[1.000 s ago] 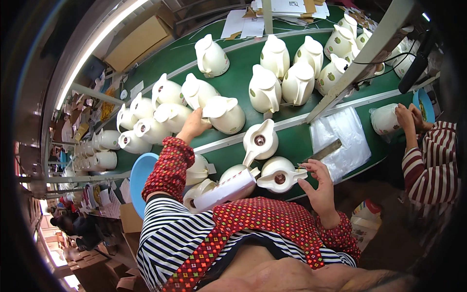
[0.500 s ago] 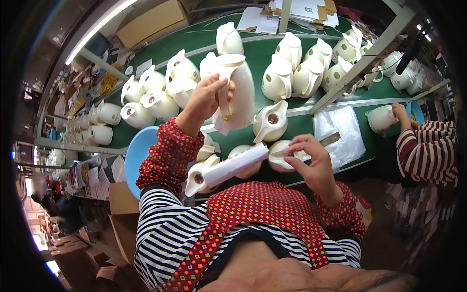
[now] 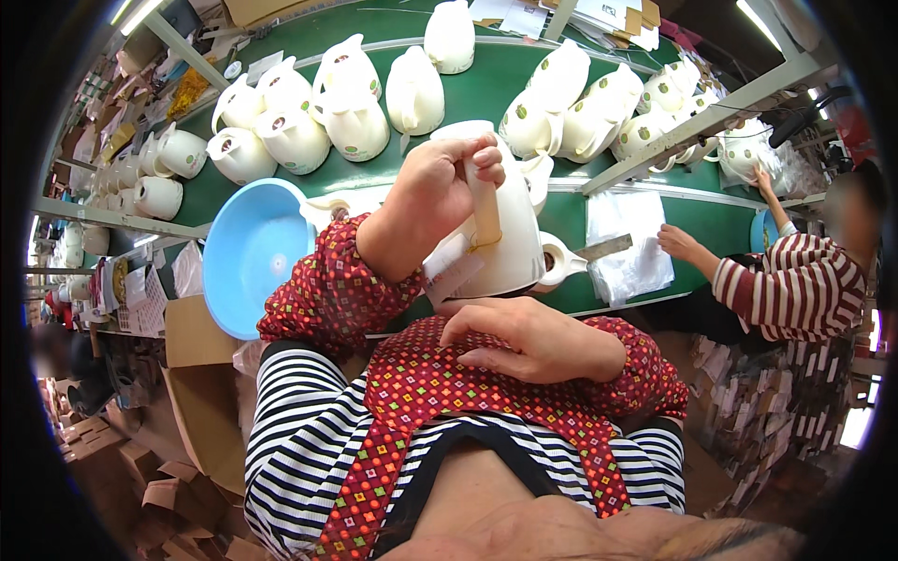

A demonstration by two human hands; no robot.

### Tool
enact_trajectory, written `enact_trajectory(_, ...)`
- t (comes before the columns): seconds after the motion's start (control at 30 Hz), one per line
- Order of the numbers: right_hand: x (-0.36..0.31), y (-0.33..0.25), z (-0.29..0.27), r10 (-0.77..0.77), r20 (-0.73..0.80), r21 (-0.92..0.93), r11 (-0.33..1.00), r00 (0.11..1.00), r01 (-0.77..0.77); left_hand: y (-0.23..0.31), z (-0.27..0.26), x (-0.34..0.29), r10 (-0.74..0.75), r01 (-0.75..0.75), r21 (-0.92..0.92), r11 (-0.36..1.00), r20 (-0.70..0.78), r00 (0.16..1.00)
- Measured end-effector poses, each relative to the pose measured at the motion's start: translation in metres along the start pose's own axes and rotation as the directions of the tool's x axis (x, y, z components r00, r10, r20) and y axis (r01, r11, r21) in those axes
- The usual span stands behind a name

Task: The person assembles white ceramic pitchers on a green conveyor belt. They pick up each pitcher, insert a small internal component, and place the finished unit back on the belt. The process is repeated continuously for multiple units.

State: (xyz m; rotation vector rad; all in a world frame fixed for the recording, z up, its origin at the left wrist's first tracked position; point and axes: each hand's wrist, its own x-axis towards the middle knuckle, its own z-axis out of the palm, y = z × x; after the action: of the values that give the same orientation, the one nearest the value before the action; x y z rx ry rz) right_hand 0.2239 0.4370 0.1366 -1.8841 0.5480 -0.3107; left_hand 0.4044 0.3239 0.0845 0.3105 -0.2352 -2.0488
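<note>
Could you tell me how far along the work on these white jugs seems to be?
Done: cannot tell; the many white jugs standing on the green belt show no finished mark. In hand: the left hand grips the handle of one white jug lifted near the chest, the right hand beneath it. Left: the co-worker's hand rests on plastic bags.

Red patterned sleeve covers [image 3: 327,294] (striped shirt [image 3: 299,439] beneath)
</note>
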Motion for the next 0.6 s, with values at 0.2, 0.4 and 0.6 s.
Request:
enact_trajectory(0.2,-0.036,0.003,-0.024,0.216,-0.308,0.027,0.975,0.927,-0.219,-0.007,-0.013,-0.012,-0.034,0.023,-0.075,0.997,-0.144,0.989)
enact_trajectory(0.4,-0.027,0.017,-0.016,0.227,-0.298,-0.107,0.957,0.927,-0.269,-0.026,-0.012,-0.019,-0.136,0.116,-0.094,0.989,-0.258,0.957)
enact_trajectory(0.6,-0.019,0.021,-0.006,0.263,-0.256,-0.142,0.941,0.930,-0.306,-0.030,-0.015,-0.023,-0.151,0.125,-0.126,0.984,-0.220,0.964)
